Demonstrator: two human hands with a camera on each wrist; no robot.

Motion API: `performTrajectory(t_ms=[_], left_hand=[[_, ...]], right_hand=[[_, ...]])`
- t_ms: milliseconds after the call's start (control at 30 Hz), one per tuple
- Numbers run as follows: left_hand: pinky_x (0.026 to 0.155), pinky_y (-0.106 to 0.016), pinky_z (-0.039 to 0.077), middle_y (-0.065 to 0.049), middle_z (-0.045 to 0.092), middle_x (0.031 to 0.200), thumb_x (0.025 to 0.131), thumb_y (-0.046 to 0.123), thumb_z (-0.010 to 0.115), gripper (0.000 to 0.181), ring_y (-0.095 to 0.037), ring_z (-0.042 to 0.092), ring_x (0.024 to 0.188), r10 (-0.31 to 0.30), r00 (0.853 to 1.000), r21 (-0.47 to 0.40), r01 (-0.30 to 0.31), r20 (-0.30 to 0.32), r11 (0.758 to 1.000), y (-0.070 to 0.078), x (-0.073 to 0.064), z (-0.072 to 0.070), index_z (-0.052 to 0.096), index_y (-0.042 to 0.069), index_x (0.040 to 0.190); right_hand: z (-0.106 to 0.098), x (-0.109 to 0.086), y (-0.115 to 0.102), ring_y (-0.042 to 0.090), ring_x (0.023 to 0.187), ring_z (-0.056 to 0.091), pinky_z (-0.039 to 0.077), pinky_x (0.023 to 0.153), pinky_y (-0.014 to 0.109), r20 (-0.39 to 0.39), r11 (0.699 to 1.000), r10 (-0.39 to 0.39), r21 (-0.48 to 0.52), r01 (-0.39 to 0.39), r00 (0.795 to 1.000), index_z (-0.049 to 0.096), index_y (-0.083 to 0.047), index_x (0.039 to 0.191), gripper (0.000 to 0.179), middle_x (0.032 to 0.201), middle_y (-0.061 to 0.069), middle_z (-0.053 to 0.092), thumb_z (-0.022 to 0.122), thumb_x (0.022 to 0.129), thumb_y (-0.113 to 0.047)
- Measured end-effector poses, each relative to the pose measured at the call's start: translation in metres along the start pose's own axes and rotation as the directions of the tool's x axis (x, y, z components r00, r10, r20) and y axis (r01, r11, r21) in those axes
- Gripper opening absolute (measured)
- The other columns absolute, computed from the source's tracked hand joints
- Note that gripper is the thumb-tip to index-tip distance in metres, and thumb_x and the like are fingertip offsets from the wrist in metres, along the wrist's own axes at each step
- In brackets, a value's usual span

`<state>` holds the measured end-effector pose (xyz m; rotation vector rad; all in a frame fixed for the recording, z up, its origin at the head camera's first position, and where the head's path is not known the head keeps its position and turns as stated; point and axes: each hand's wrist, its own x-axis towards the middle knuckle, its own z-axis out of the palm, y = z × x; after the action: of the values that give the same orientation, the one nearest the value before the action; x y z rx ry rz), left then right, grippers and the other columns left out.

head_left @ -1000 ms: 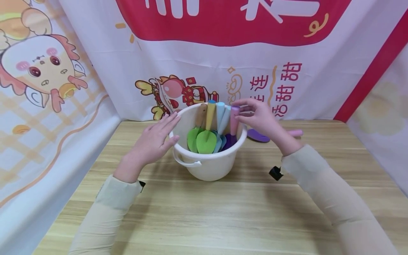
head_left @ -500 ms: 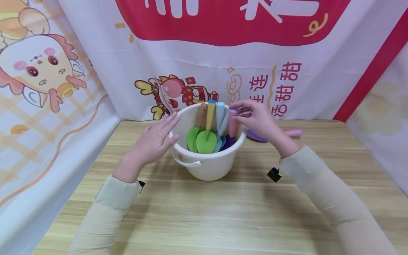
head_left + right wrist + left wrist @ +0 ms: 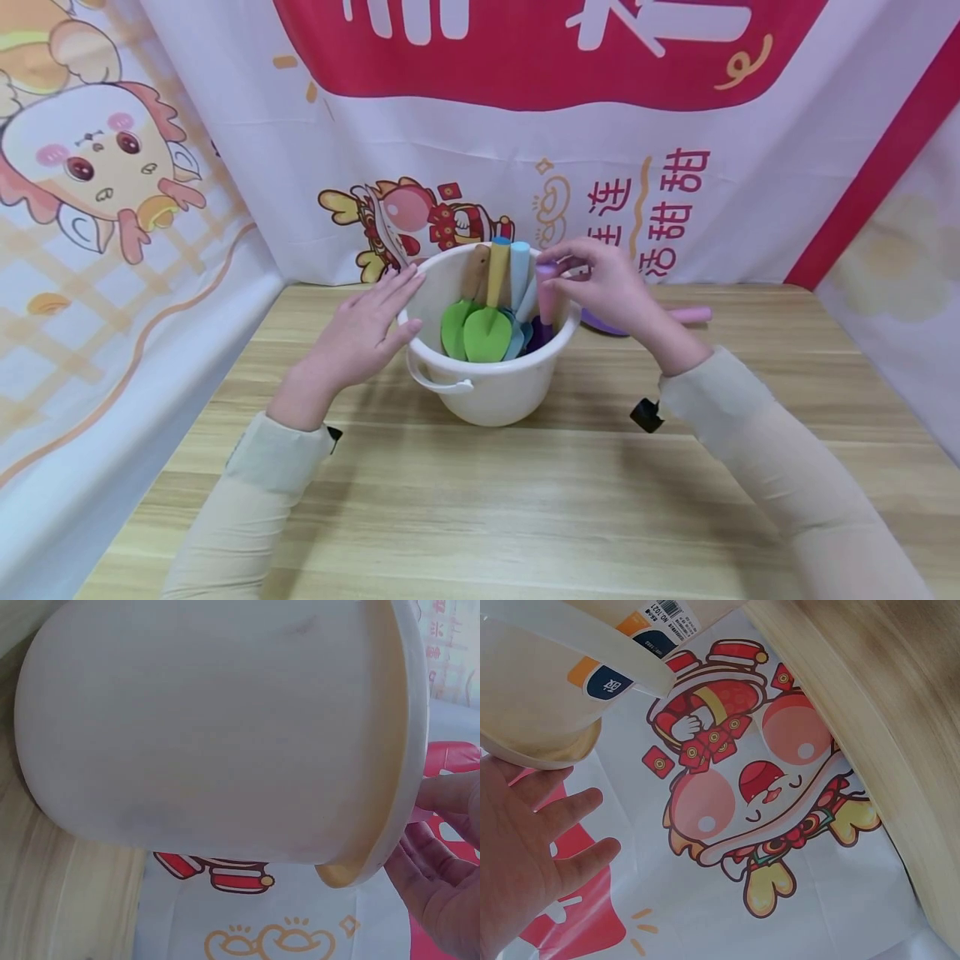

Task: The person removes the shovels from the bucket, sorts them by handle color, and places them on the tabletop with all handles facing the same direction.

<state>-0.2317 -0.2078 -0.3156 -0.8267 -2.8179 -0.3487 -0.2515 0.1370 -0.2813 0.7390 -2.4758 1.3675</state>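
A white bucket (image 3: 495, 400) stands on the table with several hand trowels upright inside it. My left hand (image 3: 367, 329) rests against the bucket's left rim, fingers straight and spread; the left wrist view shows its fingertips at the rim. At the right side of the bucket, my right hand (image 3: 603, 283) pinches the top of the pink handle of a purple trowel (image 3: 547, 304), whose dark purple blade is down in the bucket. Beside it are light blue trowels (image 3: 519, 271) and green trowels (image 3: 487, 335) with yellow and wooden handles.
Another purple trowel with a pink handle (image 3: 690, 315) lies on the wooden table (image 3: 480, 508) behind the right forearm, partly hidden. The bucket's handle (image 3: 442, 386) hangs down at the front left. A printed cloth (image 3: 465, 133) hangs behind the table.
My right hand has moved slightly left and down, and the pink-handled trowel sits a little lower in the bucket. The left hand has stayed at the rim.
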Motion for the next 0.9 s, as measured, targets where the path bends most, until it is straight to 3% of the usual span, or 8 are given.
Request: performTrajectory(t_ms=[500, 900], left_hand=[[0.118, -0.065, 0.021, -0.002, 0.011, 0.171, 0.109, 0.044, 0.040, 0.066, -0.034, 0.012, 0.156, -0.007, 1.000, -0.010, 0.007, 0.004, 1.000, 0.002, -0.001, -0.001, 0.021, 0.016, 0.165], [0.118, -0.065, 0.020, -0.001, 0.010, 0.171, 0.109, 0.040, 0.044, 0.066, -0.032, 0.011, 0.156, -0.015, 1.000, -0.014, 0.016, 0.008, 1.000, 0.004, -0.001, -0.001, 0.021, 0.017, 0.165]], right_hand=[[-0.004, -0.006, -0.011, 0.024, 0.103, 0.065, 0.060, 0.085, 0.034, -0.030, 0.996, -0.075, -0.046, 0.074, 0.997, 0.073, -0.001, 0.119, 0.030, 0.112, 0.012, 0.068, 0.076, 0.090, 0.003], [-0.006, -0.008, -0.019, 0.021, 0.101, 0.065, 0.061, 0.084, 0.040, -0.068, 0.995, -0.093, -0.040, 0.091, 0.993, 0.074, -0.002, 0.117, 0.025, 0.110, 0.010, 0.066, 0.076, 0.092, -0.003]])
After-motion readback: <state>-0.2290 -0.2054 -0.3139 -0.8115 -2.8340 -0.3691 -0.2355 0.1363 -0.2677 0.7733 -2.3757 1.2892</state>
